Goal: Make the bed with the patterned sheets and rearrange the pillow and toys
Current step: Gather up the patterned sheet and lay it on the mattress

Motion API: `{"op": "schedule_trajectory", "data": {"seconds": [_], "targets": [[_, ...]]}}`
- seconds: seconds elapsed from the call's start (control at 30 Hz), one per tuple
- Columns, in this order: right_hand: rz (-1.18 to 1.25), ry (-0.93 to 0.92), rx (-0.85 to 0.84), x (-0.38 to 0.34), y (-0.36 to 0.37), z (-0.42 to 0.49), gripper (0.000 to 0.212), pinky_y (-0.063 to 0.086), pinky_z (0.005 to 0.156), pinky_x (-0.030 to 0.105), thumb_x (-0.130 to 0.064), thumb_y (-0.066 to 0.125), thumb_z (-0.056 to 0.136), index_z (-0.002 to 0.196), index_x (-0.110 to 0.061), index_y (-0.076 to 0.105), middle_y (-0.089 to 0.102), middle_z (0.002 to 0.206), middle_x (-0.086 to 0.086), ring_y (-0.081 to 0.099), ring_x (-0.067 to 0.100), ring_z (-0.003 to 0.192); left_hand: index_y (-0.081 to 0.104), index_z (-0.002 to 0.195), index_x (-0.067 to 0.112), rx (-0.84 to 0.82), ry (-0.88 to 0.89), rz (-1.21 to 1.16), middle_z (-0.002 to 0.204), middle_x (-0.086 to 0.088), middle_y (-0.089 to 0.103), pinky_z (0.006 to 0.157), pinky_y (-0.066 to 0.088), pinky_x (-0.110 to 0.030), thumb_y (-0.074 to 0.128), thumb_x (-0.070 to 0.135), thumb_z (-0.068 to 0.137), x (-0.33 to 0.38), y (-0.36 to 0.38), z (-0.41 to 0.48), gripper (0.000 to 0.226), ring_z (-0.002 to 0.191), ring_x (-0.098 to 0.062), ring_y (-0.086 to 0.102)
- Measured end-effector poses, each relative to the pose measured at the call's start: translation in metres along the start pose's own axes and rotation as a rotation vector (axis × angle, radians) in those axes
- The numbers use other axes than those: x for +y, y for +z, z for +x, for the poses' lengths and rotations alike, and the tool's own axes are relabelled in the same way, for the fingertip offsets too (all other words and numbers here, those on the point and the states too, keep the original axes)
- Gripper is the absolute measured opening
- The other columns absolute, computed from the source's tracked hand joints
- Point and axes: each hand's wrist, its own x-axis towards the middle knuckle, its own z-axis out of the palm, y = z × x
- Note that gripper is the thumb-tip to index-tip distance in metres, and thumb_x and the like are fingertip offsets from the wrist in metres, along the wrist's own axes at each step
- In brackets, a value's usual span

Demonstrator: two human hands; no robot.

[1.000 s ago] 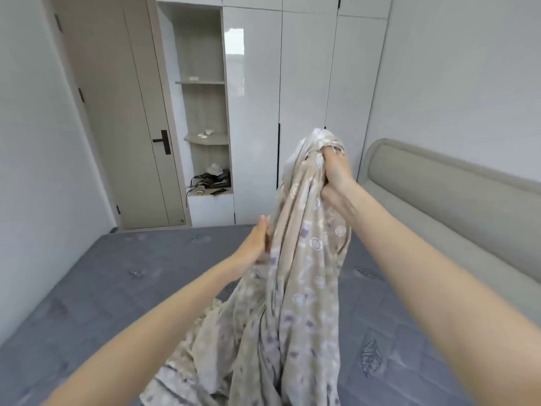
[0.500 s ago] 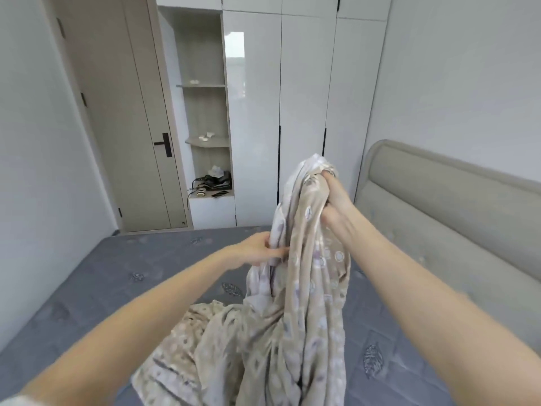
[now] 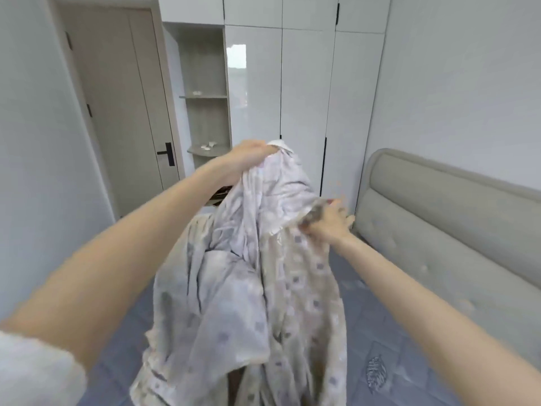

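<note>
Head view: left hand grips the patterned sheet; right hand, below it, pinches an edge. Likely soft, light; take corners.

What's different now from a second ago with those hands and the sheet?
The left hand rose and now grips the top of the patterned sheet. The right hand let the top go, dropped lower right and seems to pinch an edge, though blurred. The sheet still hangs over the grey mattress.
</note>
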Motion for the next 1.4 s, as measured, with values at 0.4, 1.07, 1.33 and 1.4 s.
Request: {"op": "schedule_trajectory", "data": {"seconds": [0.4, 1.07, 1.33, 1.4], "targets": [[0.584, -0.032, 0.025, -0.053, -0.01, -0.001, 0.019, 0.039, 0.066, 0.029, -0.006, 0.041, 0.085, 0.072, -0.014, 0.051, 0.053, 0.085, 0.004, 0.044, 0.015, 0.076, 0.053, 0.109, 0.008, 0.188, -0.069, 0.366, 0.121, -0.016, 0.051, 0.092, 0.046, -0.04, 0.06, 0.031, 0.09, -0.076, 0.006, -0.003, 0.03, 0.112, -0.029, 0.049], [1.199, 0.307, -0.219, -0.094, -0.042, 0.0, 0.038, 0.045, 0.102, 0.047, -0.014, 0.04, 0.097, 0.129, -0.001, 0.057, 0.06, 0.127, 0.02, 0.058, 0.033, 0.117, 0.006, 0.152, 0.026, -0.216, 0.012, 0.032, 0.154, 0.013, 0.011, 0.112, 0.007, -0.016, 0.027, 0.066, 0.09, -0.132, 0.066, -0.029, 0.077, 0.138, -0.002, 0.008], [1.313, 0.353, -0.366, -0.096, -0.054, -0.01, 0.031, 0.038, 0.107, 0.048, -0.018, 0.035, 0.101, 0.117, -0.004, 0.058, 0.059, 0.12, 0.019, 0.056, 0.032, 0.116, 0.049, 0.132, 0.005, 0.182, -0.003, 0.358, 0.132, -0.009, 0.049, 0.094, 0.044, -0.033, 0.046, 0.019, 0.095, -0.173, 0.065, -0.016, 0.039, 0.123, -0.032, 0.047], [1.277, 0.363, -0.293, -0.09, -0.059, -0.007, 0.024, 0.044, 0.101, 0.047, -0.015, 0.037, 0.099, 0.111, -0.007, 0.057, 0.06, 0.106, 0.018, 0.059, 0.031, 0.1, 0.061, 0.115, -0.002, 0.118, -0.122, 0.496, 0.113, -0.02, 0.061, 0.078, 0.045, -0.036, 0.042, 0.007, 0.096, -0.172, 0.046, -0.013, 0.029, 0.11, -0.038, 0.057]]}}
